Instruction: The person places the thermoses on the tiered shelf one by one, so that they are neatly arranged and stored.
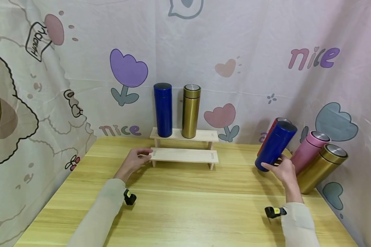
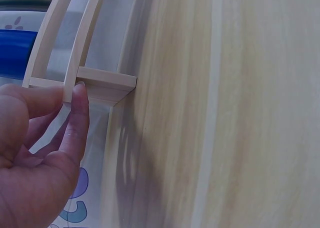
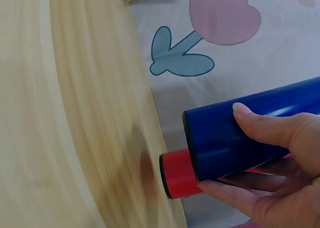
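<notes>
My left hand [image 1: 135,160] pinches the left end of the lower shelf of a two-tier wooden rack [image 1: 185,155], thumb on one face and fingers on the other in the left wrist view. On the rack's upper shelf a blue thermos flask [image 1: 163,110] and a gold thermos flask [image 1: 190,113] stand upright. At the right, my right hand [image 1: 283,168] grips a second blue flask [image 3: 240,130] near its base, thumb on one side and fingers on the other. A red flask [image 3: 180,174] is partly hidden behind it.
A pink flask [image 1: 310,151] and another gold flask [image 1: 323,168] stand close to my right hand, at the right side of the wooden table [image 1: 185,212]. A printed cloth [image 1: 253,41] hangs behind the table and along its sides.
</notes>
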Demonstrator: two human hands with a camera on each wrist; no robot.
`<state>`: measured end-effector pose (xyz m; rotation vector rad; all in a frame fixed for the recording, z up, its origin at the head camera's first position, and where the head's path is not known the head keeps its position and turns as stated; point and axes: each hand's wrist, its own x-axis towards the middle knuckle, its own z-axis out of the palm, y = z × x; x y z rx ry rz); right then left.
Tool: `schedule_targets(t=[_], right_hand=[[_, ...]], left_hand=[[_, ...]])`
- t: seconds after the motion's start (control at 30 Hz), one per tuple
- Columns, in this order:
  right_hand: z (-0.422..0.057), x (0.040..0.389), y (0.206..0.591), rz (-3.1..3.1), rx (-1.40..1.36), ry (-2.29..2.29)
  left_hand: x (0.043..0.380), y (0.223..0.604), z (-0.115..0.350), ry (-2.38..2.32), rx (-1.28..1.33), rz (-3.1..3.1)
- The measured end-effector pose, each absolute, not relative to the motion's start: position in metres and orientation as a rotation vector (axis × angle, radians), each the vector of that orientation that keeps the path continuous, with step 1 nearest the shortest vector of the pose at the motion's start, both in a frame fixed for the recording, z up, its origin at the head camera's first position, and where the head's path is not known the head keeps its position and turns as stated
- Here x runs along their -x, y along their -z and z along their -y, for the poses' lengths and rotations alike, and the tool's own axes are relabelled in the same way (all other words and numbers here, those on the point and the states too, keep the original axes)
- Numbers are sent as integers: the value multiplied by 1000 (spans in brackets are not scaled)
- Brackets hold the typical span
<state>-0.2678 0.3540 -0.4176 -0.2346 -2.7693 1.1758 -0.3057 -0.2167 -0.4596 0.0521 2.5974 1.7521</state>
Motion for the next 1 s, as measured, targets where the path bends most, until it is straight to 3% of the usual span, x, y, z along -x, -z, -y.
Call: schedule_targets(t=[1.0], right_hand=[[-319, 273, 408, 2768, 122, -1245]], left_hand=[[305, 460, 218, -1769, -58, -2566]])
